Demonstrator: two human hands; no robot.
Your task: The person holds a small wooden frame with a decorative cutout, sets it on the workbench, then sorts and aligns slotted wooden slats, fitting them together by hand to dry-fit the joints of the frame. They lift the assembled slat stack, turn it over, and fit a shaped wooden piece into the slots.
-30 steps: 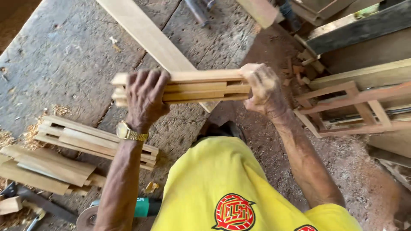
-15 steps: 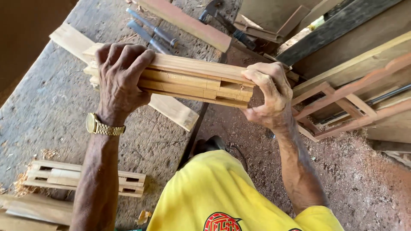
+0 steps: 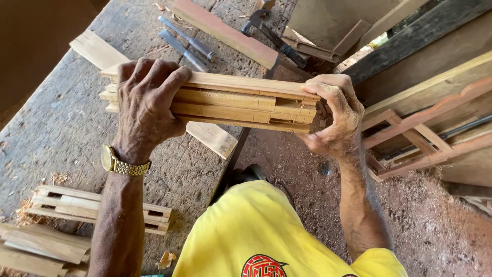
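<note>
Both hands are clamping a bundle of wooden slats in the air over the desk's right edge — left hand wrapping one end, right hand capping the other. The bundle is riding higher and closer than a second ago; beyond it, chisels and a hammer are lying on the desk.

Both hands cover the wooden bundle's ends; palms stay hidden.

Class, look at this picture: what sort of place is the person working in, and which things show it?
Most likely a woodworking shop. Both hands, left hand and right hand, grip a bundle of wooden slats over a rough workbench with chisels and a hammer; sawdust covers the ground.
</note>
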